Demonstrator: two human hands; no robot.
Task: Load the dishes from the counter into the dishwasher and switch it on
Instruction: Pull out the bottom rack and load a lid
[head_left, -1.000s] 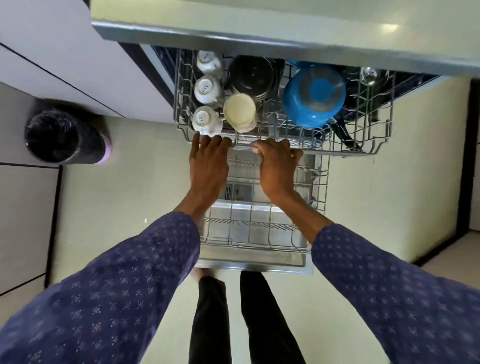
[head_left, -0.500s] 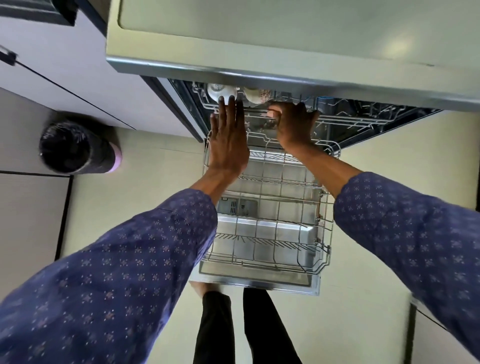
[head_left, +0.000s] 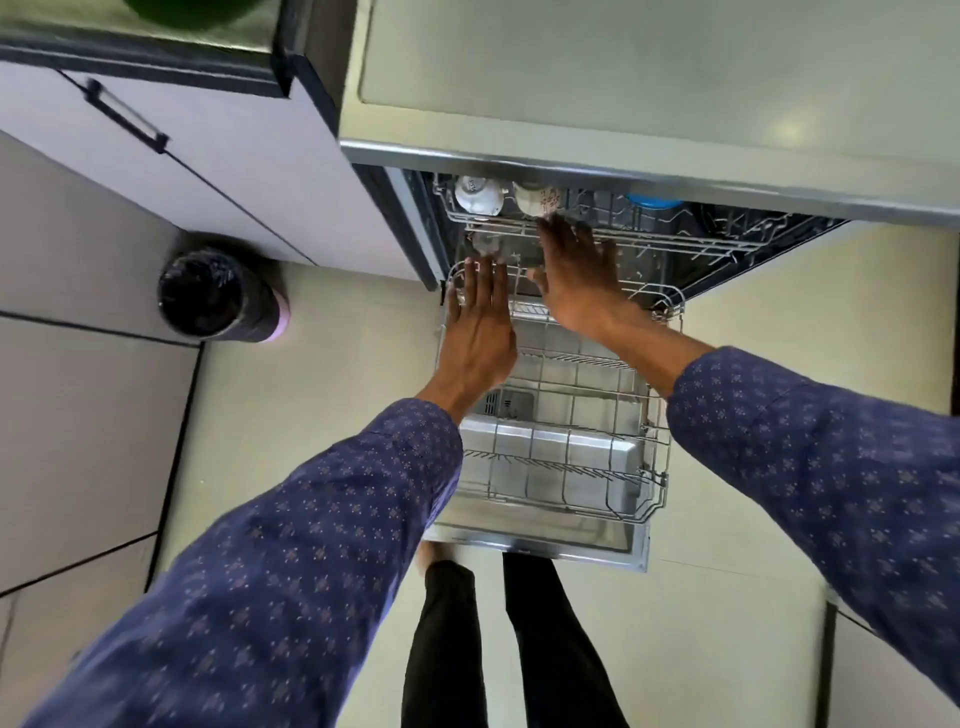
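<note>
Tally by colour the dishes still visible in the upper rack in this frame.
White ceramic cup: 1
Cream patterned ceramic cup: 1
Blue round bowl, only its edge showing: 1
Total: 3

Two cups (head_left: 479, 195), two racks (head_left: 571, 467), two hands (head_left: 480, 332).

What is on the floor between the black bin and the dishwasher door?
Nothing. In the head view, only bare pale floor lies between the black bin and the open dishwasher door.
</note>
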